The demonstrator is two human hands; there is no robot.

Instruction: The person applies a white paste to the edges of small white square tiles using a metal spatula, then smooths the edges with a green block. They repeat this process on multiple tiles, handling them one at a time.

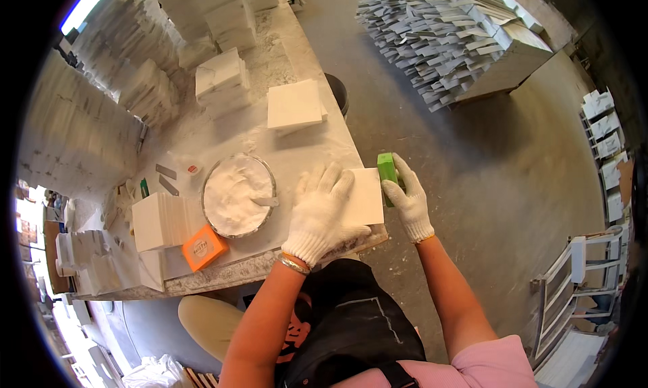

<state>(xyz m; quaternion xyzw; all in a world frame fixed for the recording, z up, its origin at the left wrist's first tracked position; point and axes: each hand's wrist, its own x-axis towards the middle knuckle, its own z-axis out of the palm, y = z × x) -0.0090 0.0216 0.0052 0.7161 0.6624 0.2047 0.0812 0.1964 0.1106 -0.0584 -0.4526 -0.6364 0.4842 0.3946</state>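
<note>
My left hand (318, 212), in a white knit glove, lies flat with spread fingers on a white square tile (364, 198) at the right end of the dusty workbench (223, 270). My right hand (409, 200), also gloved, grips a green block (387, 172) pressed against the tile's right edge, at the bench's corner. The tile is partly hidden under my left palm.
A round metal bowl of white powder (237, 194) with a scraper sits left of the tile. An orange box (204, 247) and a stack of white tiles (158, 220) lie further left. More tile stacks (294, 104) stand behind. A pallet of grey pieces (445, 44) is on the floor.
</note>
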